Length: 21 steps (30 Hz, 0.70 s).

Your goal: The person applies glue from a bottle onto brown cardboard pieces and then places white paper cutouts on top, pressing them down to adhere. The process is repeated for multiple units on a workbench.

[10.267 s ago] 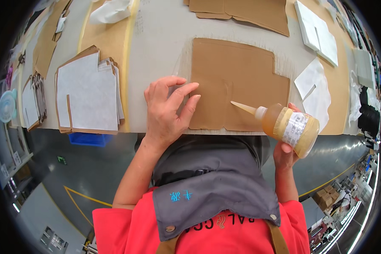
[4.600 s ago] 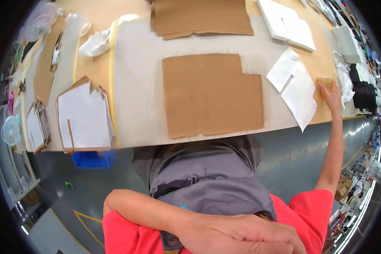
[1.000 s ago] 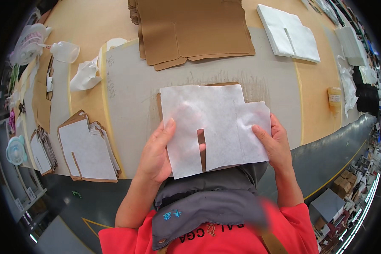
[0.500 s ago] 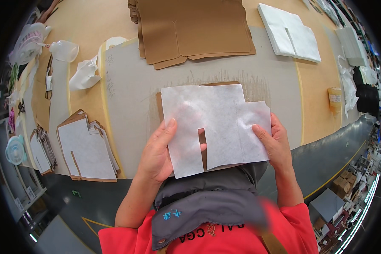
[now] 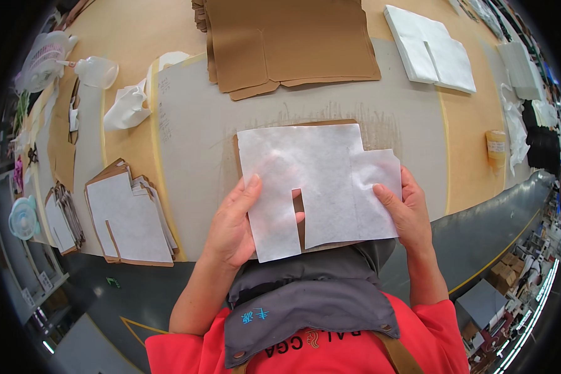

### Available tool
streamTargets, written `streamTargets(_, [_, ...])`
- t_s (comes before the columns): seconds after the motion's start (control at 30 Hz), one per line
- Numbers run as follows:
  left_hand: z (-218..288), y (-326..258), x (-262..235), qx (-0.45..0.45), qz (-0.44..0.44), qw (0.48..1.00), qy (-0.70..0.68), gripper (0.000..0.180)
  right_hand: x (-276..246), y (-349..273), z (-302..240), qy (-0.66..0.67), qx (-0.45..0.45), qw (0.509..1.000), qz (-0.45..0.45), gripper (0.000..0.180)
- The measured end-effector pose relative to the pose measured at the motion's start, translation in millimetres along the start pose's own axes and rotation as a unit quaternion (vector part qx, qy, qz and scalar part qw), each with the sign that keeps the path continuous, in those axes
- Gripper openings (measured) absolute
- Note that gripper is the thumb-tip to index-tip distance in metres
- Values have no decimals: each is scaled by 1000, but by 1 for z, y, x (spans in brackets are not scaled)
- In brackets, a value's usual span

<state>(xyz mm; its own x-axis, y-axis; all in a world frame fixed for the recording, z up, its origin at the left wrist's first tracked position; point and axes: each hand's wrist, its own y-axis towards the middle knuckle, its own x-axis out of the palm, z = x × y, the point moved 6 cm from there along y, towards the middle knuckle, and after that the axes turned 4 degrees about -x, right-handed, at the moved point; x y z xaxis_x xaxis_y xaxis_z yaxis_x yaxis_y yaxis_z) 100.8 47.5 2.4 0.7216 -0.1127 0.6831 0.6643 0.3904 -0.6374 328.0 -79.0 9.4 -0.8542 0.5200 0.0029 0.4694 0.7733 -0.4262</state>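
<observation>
A thin white sheet (image 5: pixel 327 187) with a slot in its lower edge and a stepped upper right corner spans both my hands. Its left edge is gripped by my left hand (image 5: pixel 230 221), thumb on top and fingers underneath; fingertips show through the slot. My right hand (image 5: pixel 412 209) pinches the right edge the same way. Under the sheet lies a brown piece (image 5: pixel 327 122), showing along the top edge and at the left; most of it is hidden. Whether the two are stuck together I cannot tell.
Beyond the sheet lies a stack of brown cut pieces (image 5: pixel 311 50), with a pile of white sheets (image 5: pixel 431 50) to its right. White-faced brown pieces (image 5: pixel 131 218) are stacked at the left. A squeeze bottle (image 5: pixel 98 72), a crumpled white cloth (image 5: pixel 128 107) and a yellowish jar (image 5: pixel 495 146) stand around.
</observation>
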Motion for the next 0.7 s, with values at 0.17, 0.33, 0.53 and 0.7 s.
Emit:
streamTargets(0.17, [0, 0, 0, -2, 6, 1000, -5, 45, 1, 0, -1, -3, 1, 1000, -1, 43])
streamTargets(0.33, [-2, 0, -5, -17, -1, 1000, -6, 46, 3, 0, -4, 4, 1, 1000, 3, 43])
streamTargets(0.53, [3, -2, 0, -51, 10, 999, 6, 46, 3, 0, -3, 12, 5, 1000, -3, 43])
streamTargets(0.7, [6, -5, -3, -66, -1, 998, 24, 49, 3, -1, -5, 5, 12, 1000, -2, 42])
